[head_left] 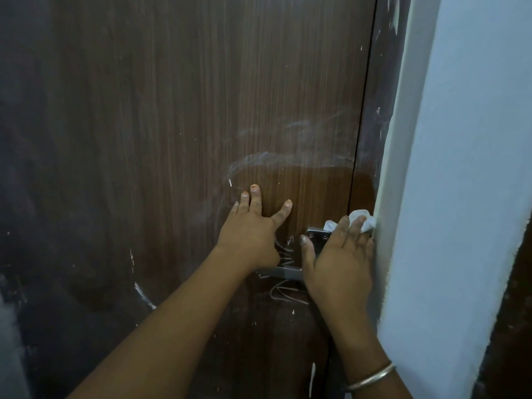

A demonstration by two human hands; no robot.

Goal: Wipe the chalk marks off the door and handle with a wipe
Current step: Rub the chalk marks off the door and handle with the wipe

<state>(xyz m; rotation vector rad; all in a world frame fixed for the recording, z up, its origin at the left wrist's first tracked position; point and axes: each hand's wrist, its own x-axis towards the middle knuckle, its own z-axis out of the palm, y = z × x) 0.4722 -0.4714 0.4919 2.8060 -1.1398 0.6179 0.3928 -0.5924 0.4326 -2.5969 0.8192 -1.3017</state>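
Observation:
A dark brown wooden door (201, 110) fills the view, with smeared white chalk marks (259, 159) above my hands and sharper scribbles (283, 292) beside and below the handle. The grey metal handle (283, 272) juts left from its screwed plate (318, 236). My left hand (253, 228) presses flat on the door with fingers spread, just left of the plate. My right hand (339, 260) covers the plate's right side and presses a crumpled white wipe (364, 218) against the door edge by the frame.
A pale blue wall (460, 197) with a white edge (391, 168) stands out at the right, tight against my right hand. The door frame strip (374, 110) carries faint chalk streaks. A thin bangle (371, 377) sits on my right wrist.

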